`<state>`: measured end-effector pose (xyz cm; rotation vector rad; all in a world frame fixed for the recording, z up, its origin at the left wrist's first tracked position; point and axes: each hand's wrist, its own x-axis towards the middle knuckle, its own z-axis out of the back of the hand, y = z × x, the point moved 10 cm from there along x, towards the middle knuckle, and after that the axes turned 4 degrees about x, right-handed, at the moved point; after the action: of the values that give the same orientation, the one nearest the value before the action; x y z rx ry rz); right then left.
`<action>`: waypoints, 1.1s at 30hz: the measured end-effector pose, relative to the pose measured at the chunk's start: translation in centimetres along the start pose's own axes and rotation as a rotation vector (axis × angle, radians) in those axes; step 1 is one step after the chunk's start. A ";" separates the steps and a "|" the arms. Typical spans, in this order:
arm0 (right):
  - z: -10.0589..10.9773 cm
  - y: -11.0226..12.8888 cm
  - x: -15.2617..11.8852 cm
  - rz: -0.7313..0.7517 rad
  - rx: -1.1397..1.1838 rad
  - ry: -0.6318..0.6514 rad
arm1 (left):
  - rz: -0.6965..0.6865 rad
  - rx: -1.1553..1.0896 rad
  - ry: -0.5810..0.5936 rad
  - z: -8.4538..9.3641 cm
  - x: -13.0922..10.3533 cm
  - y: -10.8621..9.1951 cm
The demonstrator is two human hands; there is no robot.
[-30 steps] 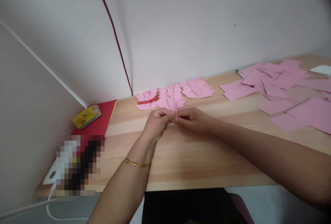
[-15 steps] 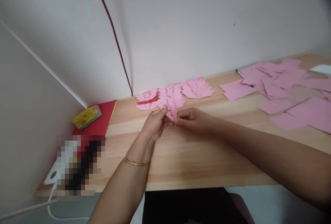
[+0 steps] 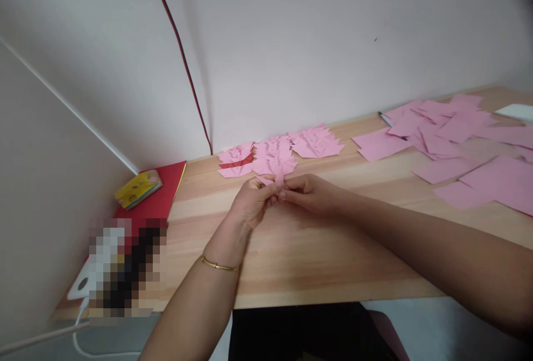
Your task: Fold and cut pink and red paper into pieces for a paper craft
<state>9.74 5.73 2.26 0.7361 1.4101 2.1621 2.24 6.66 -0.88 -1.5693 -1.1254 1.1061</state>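
My left hand point(image 3: 255, 200) and my right hand point(image 3: 306, 193) meet above the wooden table point(image 3: 325, 261). Between them is a small piece of folded pink paper point(image 3: 279, 175), pinched by the fingers of both. The left thumb lies across its lower part, close to the right fingertips. Just behind the hands, cut pink papers with jagged edges point(image 3: 318, 141) lie by the wall, and a red strip point(image 3: 236, 162) shows among the left ones. The fingers hide the lower end of the held paper.
Loose pink sheets point(image 3: 466, 125) spread over the table's right side, with a pen point(image 3: 385, 119) beside them. At the left, a yellow packet point(image 3: 138, 189) rests on a red folder point(image 3: 170, 183). A dark cable point(image 3: 183, 55) hangs down the wall.
My left thumb has come down and to the right across the held paper, nearer my right fingertips. My right hand has hardly moved.
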 end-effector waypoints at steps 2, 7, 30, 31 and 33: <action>0.0 -0.4 0.0 -0.052 -0.068 -0.008 | -0.024 -0.023 -0.055 0.2 0.1 0.0; 0.4 -0.5 0.0 -0.067 -0.147 -0.048 | -0.123 -0.062 -0.141 0.7 0.3 -0.4; 0.3 -0.1 -0.1 -0.076 -0.099 -0.010 | -0.257 0.111 -0.263 2.0 -0.2 -1.6; 0.3 -0.3 -0.1 -0.085 -0.098 -0.005 | -0.254 0.103 -0.278 2.2 -0.2 -1.7; -0.1 -0.7 -0.2 -0.106 -0.104 0.015 | -0.240 0.063 -0.324 2.7 -0.3 -1.9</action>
<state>9.88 5.84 1.55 0.5955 1.3028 2.1447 -0.77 7.21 0.38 -1.1952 -1.4377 1.2450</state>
